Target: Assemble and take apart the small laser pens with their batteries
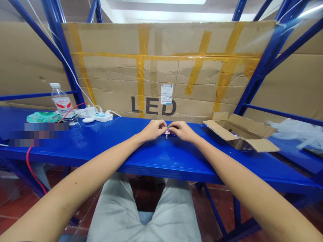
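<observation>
Both my hands meet at the middle of the blue shelf (156,158). My left hand (153,129) and my right hand (183,130) have their fingers curled and pinch a small metallic part (167,128) between the fingertips. The part is tiny and shiny; a dark bit shows just under it on the shelf surface. I cannot make out what the part is.
An open cardboard box (242,134) lies to the right of my hands. At the left stand a water bottle (61,102), a green packet (43,117) and a white power strip (97,116) with a red cable. A taped cardboard sheet marked LED (153,104) backs the shelf.
</observation>
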Tool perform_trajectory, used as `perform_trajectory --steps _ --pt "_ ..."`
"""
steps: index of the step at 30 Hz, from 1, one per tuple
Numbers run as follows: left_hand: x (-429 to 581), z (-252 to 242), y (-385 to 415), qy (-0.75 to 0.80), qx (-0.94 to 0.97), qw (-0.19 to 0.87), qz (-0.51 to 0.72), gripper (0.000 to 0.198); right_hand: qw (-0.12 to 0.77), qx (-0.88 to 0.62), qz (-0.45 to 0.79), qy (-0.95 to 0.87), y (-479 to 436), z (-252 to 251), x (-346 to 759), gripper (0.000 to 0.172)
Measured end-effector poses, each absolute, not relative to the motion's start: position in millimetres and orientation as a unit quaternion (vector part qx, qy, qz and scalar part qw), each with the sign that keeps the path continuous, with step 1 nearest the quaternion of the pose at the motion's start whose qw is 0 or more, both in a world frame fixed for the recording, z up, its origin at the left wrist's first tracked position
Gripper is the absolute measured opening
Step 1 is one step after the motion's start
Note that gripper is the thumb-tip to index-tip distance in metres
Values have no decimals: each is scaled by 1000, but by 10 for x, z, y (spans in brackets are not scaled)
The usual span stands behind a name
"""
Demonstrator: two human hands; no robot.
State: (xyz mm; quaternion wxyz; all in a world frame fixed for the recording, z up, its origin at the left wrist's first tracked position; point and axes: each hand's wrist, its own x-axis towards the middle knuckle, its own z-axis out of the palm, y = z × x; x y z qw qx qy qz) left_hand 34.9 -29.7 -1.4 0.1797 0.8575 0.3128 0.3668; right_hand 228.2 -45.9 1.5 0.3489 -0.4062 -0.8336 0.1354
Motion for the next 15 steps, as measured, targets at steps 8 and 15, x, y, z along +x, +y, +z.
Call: perform_trajectory --steps 8,15 --pt "386 -27 -308 303 872 77 377 22 398 -411 351 -741 -430 49 2253 13" --pt "434 -36 -374 261 908 -42 325 65 416 -408 430 -690 -489 18 2135 18"
